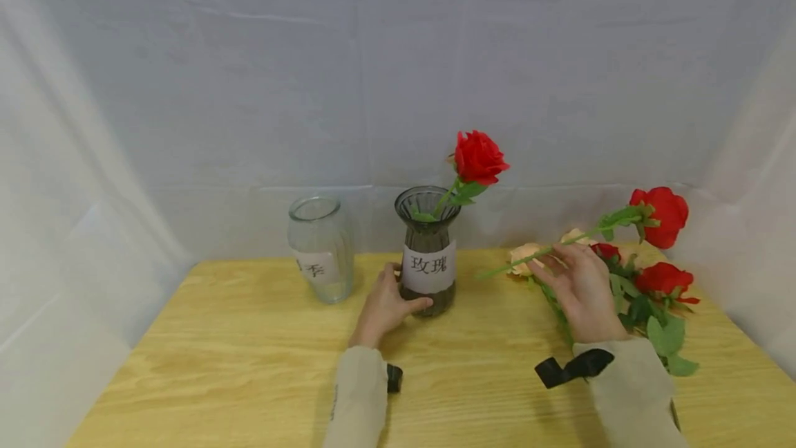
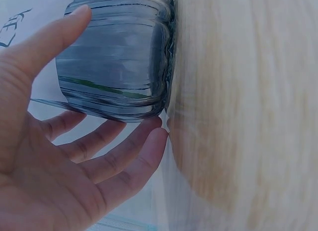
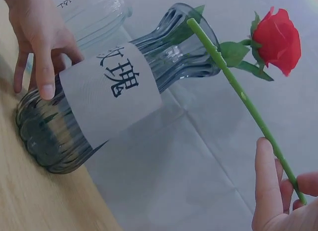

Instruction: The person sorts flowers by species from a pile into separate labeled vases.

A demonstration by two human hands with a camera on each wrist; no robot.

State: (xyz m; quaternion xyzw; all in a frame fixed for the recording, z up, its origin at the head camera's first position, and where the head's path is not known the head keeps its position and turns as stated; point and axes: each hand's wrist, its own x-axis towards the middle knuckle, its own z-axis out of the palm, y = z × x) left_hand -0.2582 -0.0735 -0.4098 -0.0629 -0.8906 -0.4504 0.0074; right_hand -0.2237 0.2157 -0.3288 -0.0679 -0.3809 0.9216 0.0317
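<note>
A dark ribbed glass vase (image 1: 429, 244) with a white label stands upright on the table, holding one red rose (image 1: 480, 157) that leans right over the rim. My left hand (image 1: 382, 306) holds the vase low down, thumb across the front and fingers around the left side. With my right hand (image 1: 583, 289) I pinch the green stem of another red rose (image 1: 665, 218). Its bloom points right and its bare stem end points left. In the right wrist view that stem (image 3: 243, 97) crosses before the vase mouth; contact with the rim cannot be told.
To the left stands a clear glass vase (image 1: 322, 254), also labelled. Several red roses (image 1: 664, 278) and pale peach flowers (image 1: 524, 258) lie in a leafy pile at the right of the wooden table (image 1: 249, 372). A pale cloth (image 1: 261, 102) hangs behind.
</note>
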